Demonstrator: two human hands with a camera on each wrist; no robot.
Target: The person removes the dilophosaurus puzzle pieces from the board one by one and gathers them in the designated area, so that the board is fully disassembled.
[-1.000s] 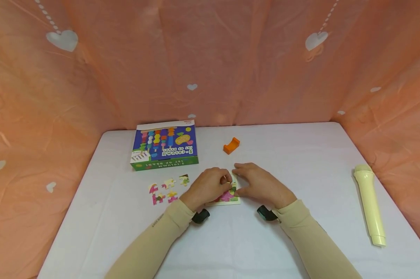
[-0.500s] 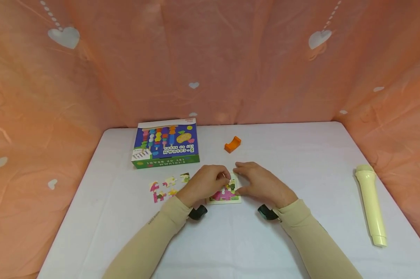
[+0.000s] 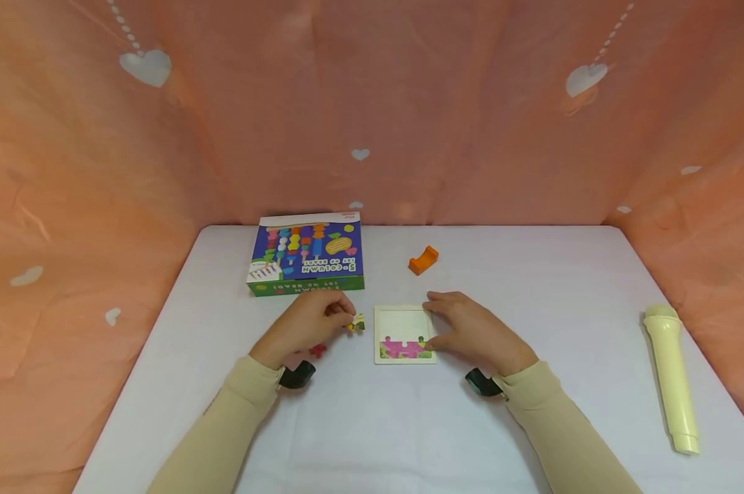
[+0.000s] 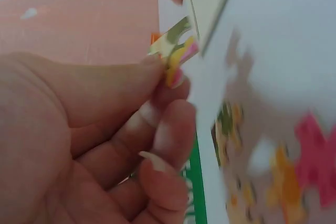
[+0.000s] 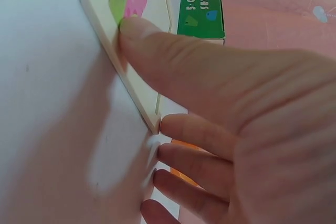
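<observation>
My left hand (image 3: 307, 326) pinches a small jigsaw piece (image 3: 357, 322) between thumb and fingertips, left of the square puzzle board (image 3: 405, 309). In the left wrist view the piece (image 4: 176, 48) shows pale yellow, green and pink, tilted in the fingers. The board has a cream frame, with pink and green pieces (image 3: 403, 348) joined along its near side and a bare white area above them. My right hand (image 3: 480, 336) rests at the board's right side. In the right wrist view its thumb (image 5: 139, 30) lies on the frame, and the extended fingers (image 5: 194, 132) reach the edge.
Loose jigsaw pieces (image 4: 286, 182) lie under my left hand, mostly hidden in the head view. A blue and green bead-set box (image 3: 307, 250) lies behind. An orange curved block (image 3: 423, 261) is beyond the board, and a pale yellow microphone-shaped tube (image 3: 671, 381) at the right.
My left hand has moved left, away from over the board to above the loose pieces, a piece in its fingertips. The board's white area is uncovered. My right hand stays at the board's edge.
</observation>
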